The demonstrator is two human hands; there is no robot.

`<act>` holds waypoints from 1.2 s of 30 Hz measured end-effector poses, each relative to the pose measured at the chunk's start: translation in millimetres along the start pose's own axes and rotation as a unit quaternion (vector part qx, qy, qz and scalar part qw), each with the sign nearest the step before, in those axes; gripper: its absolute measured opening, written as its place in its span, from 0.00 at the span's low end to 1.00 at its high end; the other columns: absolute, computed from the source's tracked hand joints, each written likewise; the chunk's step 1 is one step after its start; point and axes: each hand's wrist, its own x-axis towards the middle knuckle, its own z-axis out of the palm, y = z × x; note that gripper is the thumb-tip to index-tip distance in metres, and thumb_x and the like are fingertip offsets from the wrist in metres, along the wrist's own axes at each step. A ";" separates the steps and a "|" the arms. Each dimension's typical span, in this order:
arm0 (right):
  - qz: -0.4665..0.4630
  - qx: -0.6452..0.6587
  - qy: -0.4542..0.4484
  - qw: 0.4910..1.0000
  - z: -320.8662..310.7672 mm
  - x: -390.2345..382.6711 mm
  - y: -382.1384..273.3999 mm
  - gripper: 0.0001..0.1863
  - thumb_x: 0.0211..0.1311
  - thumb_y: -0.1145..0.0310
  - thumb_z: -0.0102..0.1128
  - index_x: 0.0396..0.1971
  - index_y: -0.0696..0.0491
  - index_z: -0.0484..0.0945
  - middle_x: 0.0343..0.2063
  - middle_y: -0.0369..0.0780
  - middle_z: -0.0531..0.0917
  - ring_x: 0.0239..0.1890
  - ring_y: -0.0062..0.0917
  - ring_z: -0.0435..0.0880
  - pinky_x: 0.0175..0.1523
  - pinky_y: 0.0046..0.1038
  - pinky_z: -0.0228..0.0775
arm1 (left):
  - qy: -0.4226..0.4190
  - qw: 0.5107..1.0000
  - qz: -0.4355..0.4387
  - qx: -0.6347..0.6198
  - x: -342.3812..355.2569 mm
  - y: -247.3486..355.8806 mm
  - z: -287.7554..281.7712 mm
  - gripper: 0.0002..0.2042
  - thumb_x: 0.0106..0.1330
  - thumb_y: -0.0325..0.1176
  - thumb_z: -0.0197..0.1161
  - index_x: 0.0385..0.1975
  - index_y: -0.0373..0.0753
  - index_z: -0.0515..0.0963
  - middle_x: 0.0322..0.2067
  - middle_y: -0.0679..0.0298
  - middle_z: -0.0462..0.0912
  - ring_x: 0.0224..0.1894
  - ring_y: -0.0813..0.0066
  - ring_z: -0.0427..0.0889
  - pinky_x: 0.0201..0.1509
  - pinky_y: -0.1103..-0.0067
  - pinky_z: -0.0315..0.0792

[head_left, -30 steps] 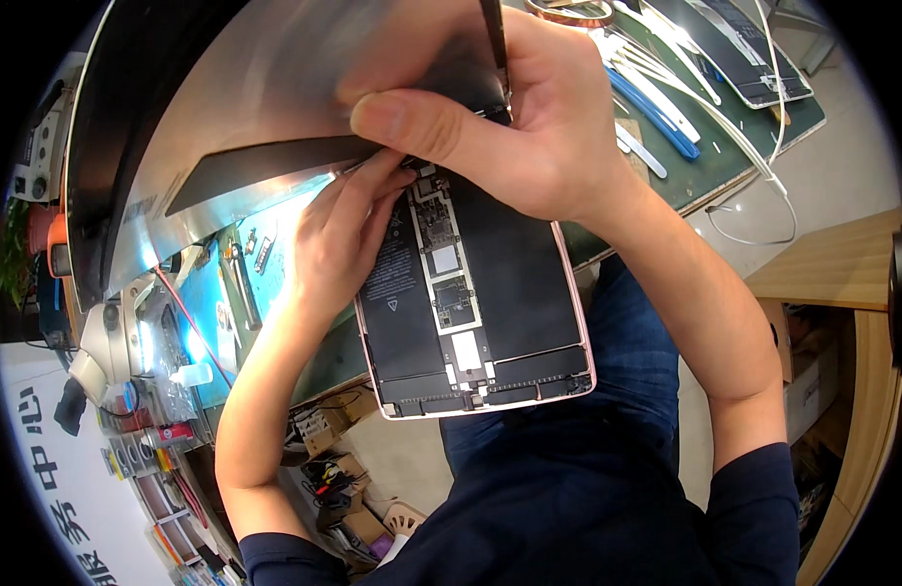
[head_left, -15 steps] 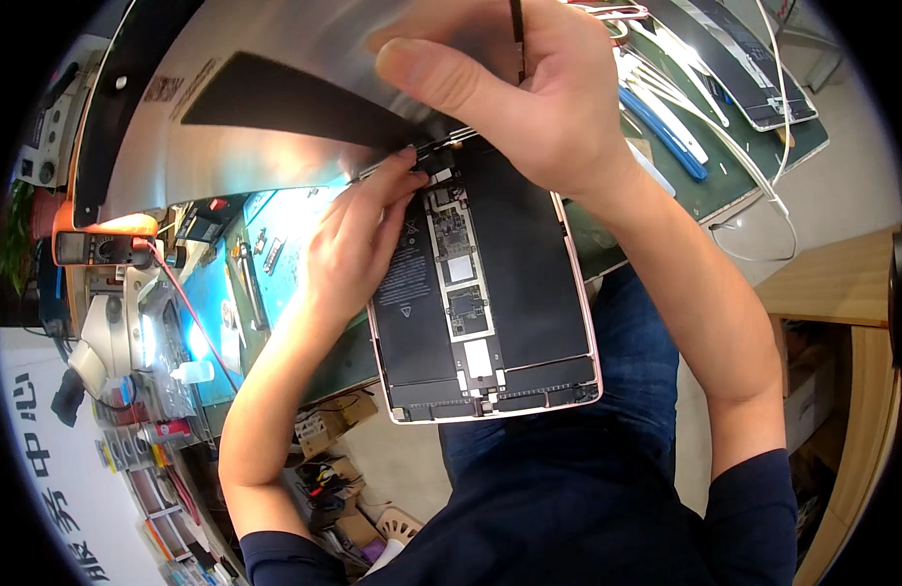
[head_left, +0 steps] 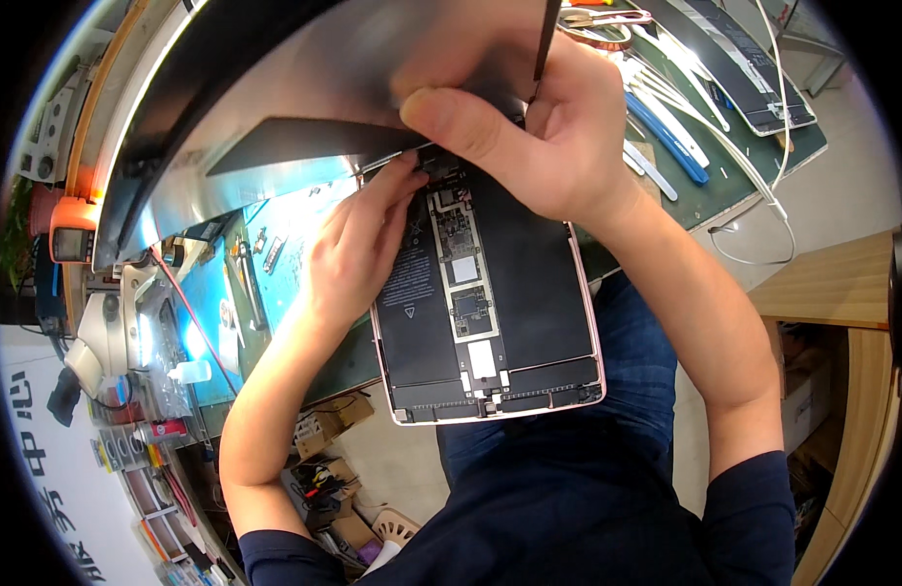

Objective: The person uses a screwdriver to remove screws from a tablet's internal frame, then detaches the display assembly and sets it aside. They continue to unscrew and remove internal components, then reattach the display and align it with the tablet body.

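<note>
An opened tablet body [head_left: 539, 283] with a pink-gold rim juts past the bench edge above my lap. Its long circuit board [head_left: 459, 232] runs down the middle between black batteries [head_left: 407, 342]. Over the far end stands the tablet screen [head_left: 304, 107], raised and tilted, its silvery inner side facing me. My right hand [head_left: 558, 137] grips the screen's right side, thumb on the inner face, other fingers behind it. My left hand [head_left: 358, 234] is closed at the body's upper left, fingertips bent at the seam under the screen. What those fingertips hold, if anything, is hidden.
Tweezers [head_left: 651, 171], a blue-handled tool [head_left: 666, 137] and white cables [head_left: 744, 166] lie at the right. Another tablet part [head_left: 739, 73] sits at the far right. On the left are an orange multimeter [head_left: 73, 234], a blue mat [head_left: 211, 303] and a small white bottle [head_left: 190, 372].
The screen has tilted more steeply, and its left edge has swung to the right. My right hand has moved slightly down and right. My left hand stays at the seam.
</note>
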 end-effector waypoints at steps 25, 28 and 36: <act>-0.001 0.009 -0.021 1.000 -5.0 -7.0 -6.8 0.08 0.59 0.65 0.77 0.36 0.51 0.91 0.27 0.36 0.89 0.27 0.22 0.88 0.35 0.23 0.78 | -0.053 0.999 -0.009 0.002 6.6 -1.0 -0.8 0.22 0.65 0.16 0.66 0.60 0.32 0.76 0.42 0.56 0.90 0.45 0.57 0.89 0.50 0.67 0.82; 0.008 0.001 -0.036 0.999 -7.2 -6.1 -10.0 0.08 0.59 0.65 0.77 0.36 0.51 0.90 0.28 0.36 0.89 0.27 0.22 0.88 0.35 0.23 0.78 | -0.060 0.998 -0.005 0.008 6.7 -1.1 -0.1 0.22 0.64 0.16 0.66 0.60 0.32 0.76 0.42 0.56 0.90 0.43 0.57 0.89 0.48 0.67 0.82; -0.016 -0.008 -0.020 1.000 -4.5 -5.3 -6.4 0.08 0.58 0.65 0.77 0.35 0.51 0.90 0.28 0.36 0.89 0.27 0.23 0.88 0.36 0.23 0.78 | -0.070 0.997 0.007 0.029 7.4 0.7 -1.3 0.24 0.63 0.15 0.66 0.62 0.33 0.75 0.41 0.56 0.89 0.43 0.57 0.88 0.47 0.67 0.81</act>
